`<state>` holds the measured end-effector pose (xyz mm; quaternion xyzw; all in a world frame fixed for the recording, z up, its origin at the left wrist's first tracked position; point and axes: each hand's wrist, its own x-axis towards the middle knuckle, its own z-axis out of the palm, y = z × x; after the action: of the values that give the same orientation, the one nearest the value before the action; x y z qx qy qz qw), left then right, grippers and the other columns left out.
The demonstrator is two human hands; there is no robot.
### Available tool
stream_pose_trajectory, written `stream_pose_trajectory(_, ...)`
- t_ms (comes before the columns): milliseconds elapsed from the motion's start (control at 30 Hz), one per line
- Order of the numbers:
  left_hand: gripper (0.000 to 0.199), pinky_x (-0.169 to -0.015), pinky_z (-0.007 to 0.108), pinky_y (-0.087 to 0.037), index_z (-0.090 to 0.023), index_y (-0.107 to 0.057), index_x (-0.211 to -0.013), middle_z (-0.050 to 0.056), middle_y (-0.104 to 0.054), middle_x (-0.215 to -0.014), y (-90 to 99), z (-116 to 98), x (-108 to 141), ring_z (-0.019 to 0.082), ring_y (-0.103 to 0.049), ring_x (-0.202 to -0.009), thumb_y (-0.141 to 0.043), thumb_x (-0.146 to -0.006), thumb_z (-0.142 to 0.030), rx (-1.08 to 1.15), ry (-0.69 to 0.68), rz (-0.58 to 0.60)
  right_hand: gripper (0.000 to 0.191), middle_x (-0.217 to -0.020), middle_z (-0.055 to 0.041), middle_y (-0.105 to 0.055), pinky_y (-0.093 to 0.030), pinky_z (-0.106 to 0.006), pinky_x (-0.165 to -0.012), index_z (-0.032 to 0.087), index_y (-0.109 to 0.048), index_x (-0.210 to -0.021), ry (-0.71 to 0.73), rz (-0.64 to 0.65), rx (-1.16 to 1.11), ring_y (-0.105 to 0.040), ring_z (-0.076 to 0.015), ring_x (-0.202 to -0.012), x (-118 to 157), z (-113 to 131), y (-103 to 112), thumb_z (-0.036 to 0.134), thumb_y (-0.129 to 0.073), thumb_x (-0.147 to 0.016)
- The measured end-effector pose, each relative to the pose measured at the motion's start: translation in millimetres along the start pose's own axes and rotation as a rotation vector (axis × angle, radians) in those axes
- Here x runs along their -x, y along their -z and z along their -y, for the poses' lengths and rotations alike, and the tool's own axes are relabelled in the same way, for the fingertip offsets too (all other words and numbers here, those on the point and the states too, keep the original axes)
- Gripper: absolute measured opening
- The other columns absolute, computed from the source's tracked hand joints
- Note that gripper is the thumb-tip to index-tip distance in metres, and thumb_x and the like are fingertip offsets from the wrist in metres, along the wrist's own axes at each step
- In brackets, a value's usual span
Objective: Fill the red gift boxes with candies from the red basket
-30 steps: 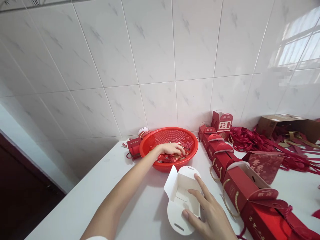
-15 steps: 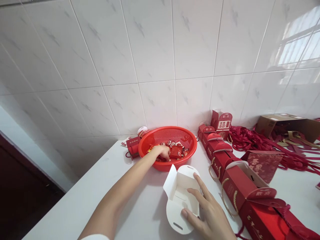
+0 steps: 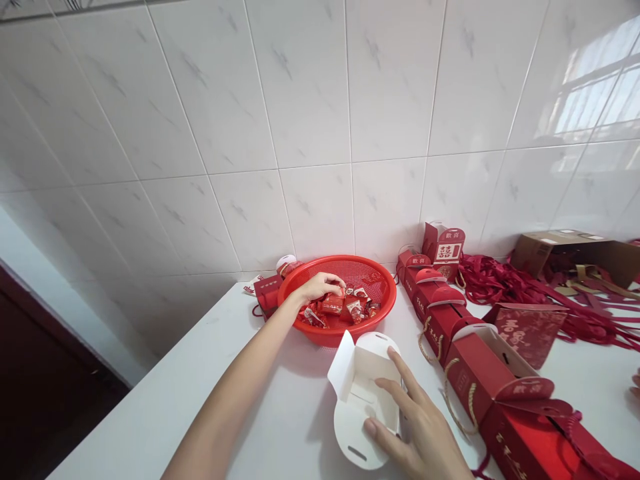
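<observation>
My left hand (image 3: 323, 285) reaches into a red plastic colander (image 3: 380, 320), its fingers closed on a shiny red candy packet (image 3: 333, 305). More wrapped candies (image 3: 356, 311) lie loose around it in the colander. In front of the colander stands an unfolded gift box (image 3: 361, 433), its white inside facing up and its flaps spread. My right hand (image 3: 420, 420) grips this box from the right, with the thumb on the near flap and the fingers over the opening and far flap. No candy shows in the visible part of the box.
Red gift boxes (image 3: 475, 363) with rope handles form a row on the right. Behind them lie a heap of dark red ribbons (image 3: 500, 273) and a cardboard box (image 3: 565, 240) on its side. Another person's fingers (image 3: 636, 382) show at the right edge. A tiled wall (image 3: 320, 213) bounds the table.
My left hand has risen slightly from among the candies and shifted left, now with a red packet at its fingertips. My right hand and the open box stay put. Another person's fingers have appeared at right.
</observation>
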<state>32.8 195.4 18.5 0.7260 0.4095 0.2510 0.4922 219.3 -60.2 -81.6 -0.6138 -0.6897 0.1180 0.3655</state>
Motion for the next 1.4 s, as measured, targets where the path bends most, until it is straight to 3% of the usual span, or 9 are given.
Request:
stream_pose_trajectory(200,0.037,-0.084,0.028,-0.046,-0.016,-0.075,-0.090,0.004,-0.071,-0.095,4.1,6,3,0.020,-0.060,-0.094,-0.074,-0.053,-0.018,0.007,-0.056,-0.036,0.035,-0.163,-0.0062,-0.035,-0.059,-0.035,-0.088,0.028,-0.071,-0.114,0.010,-0.009,0.035,-0.068,-0.0295,-0.120,0,0,-1,0.045,-0.065,-0.085)
stream_pose_trajectory(400,0.042,-0.082,0.028,-0.048,-0.016,-0.074,-0.101,0.005,-0.072,-0.101,2.7,6,5,0.020,-0.062,-0.095,-0.070,-0.059,-0.018,-0.008,-0.019,-0.055,0.037,-0.163,-0.0068,-0.036,-0.058,-0.034,-0.093,0.027,-0.071,-0.116,0.025,0.017,0.030,-0.065,-0.0288,-0.125,-1,-1,3,0.048,-0.065,-0.086)
stream_pose_trajectory(667,0.029,-0.061,0.021,-0.045,-0.014,-0.071,-0.090,0.000,-0.068,-0.077,-5.8,-11,20,0.011,-0.057,-0.066,-0.079,-0.063,-0.022,0.211,0.027,-0.049,0.043,-0.166,-0.0091,-0.027,-0.056,-0.038,-0.099,0.026,-0.068,-0.122,0.015,0.132,0.030,-0.060,-0.0310,-0.131,-4,-2,9,0.053,-0.059,-0.090)
stream_pose_trajectory(767,0.038,-0.048,0.019,-0.036,-0.013,-0.069,-0.090,-0.001,-0.064,-0.073,-15.4,-25,32,0.005,-0.044,-0.050,-0.078,-0.072,-0.046,0.366,-0.035,0.045,0.047,-0.166,-0.0089,-0.024,-0.056,-0.038,-0.100,0.026,-0.066,-0.127,0.018,0.167,0.037,-0.057,-0.0314,-0.134,-4,-5,10,0.056,-0.056,-0.092)
stream_pose_trajectory(867,0.052,-0.046,0.019,-0.032,-0.014,-0.066,-0.090,0.002,-0.065,-0.076,-33.6,-46,49,0.005,-0.042,-0.048,-0.064,-0.081,-0.065,0.501,-0.125,0.191,0.053,-0.167,-0.0087,-0.023,-0.054,-0.040,-0.103,0.025,-0.061,-0.134,0.006,0.176,0.037,-0.053,-0.0313,-0.137,-3,-4,11,0.056,-0.054,-0.092)
stream_pose_trajectory(1000,0.048,-0.053,0.021,-0.041,-0.015,-0.064,-0.087,0.004,-0.067,-0.078,-64.1,-71,73,0.009,-0.052,-0.055,-0.058,-0.088,-0.063,0.413,-0.201,0.296,0.059,-0.167,-0.0103,-0.020,-0.049,-0.045,-0.109,0.020,-0.058,-0.138,-0.031,0.202,0.020,-0.046,-0.0328,-0.143,-4,-2,10,0.056,-0.054,-0.091)
stream_pose_trajectory(1100,0.043,-0.062,0.022,-0.046,-0.016,-0.065,-0.081,0.004,-0.066,-0.078,-79.2,-73,86,0.013,-0.061,-0.069,-0.064,-0.086,-0.058,0.209,-0.211,0.382,0.069,-0.166,-0.0131,-0.023,-0.044,-0.047,-0.113,0.016,-0.048,-0.147,-0.035,0.174,-0.014,-0.038,-0.0323,-0.147,-4,-4,8,0.056,-0.055,-0.091)
stream_pose_trajectory(1233,0.038,-0.075,0.025,-0.049,-0.015,-0.065,-0.072,0.003,-0.067,-0.078,-78.8,-62,96,0.015,-0.063,-0.078,-0.074,-0.080,-0.051,0.027,-0.213,0.495,0.086,-0.165,-0.0142,-0.028,-0.039,-0.046,-0.118,0.015,-0.021,-0.159,-0.011,0.129,-0.080,-0.032,-0.0279,-0.151,-2,-10,3,0.056,-0.055,-0.092)
stream_pose_trajectory(1400,0.036,-0.082,0.030,-0.050,-0.015,-0.069,-0.073,0.008,-0.073,-0.089,-54.1,-59,97,0.018,-0.066,-0.086,-0.074,-0.081,-0.050,0.066,-0.237,0.434,0.083,-0.164,-0.0131,-0.030,-0.039,-0.045,-0.118,0.015,-0.027,-0.158,-0.016,0.135,-0.093,-0.033,-0.0289,-0.150,-1,-10,2,0.054,-0.057,-0.090)
